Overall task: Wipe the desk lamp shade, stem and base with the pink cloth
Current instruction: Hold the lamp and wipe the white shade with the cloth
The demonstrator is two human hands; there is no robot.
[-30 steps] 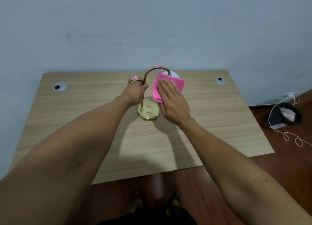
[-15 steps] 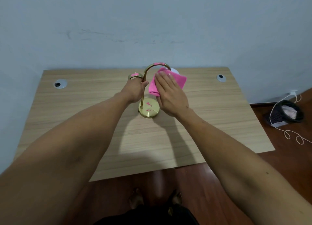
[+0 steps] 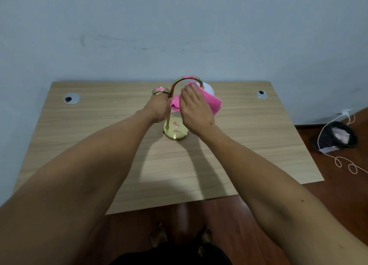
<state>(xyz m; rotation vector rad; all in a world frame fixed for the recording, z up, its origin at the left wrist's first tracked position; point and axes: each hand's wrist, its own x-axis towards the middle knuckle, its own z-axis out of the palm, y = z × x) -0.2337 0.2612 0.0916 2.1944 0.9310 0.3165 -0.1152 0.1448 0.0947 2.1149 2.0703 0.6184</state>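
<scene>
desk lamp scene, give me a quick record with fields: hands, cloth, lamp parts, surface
left hand: gripping the gold stem
right hand: pressing the pink cloth against the lamp
pink cloth: bunched beside the stem, below the arch
shade: white globe, mostly hidden behind cloth
base: round, gold, pink reflections, uncovered
surface: wooden desk, a grommet near each far corner

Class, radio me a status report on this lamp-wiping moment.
Left hand grips the stem. Right hand presses pink cloth near the shade. Base uncovered. Nothing blocking.
</scene>
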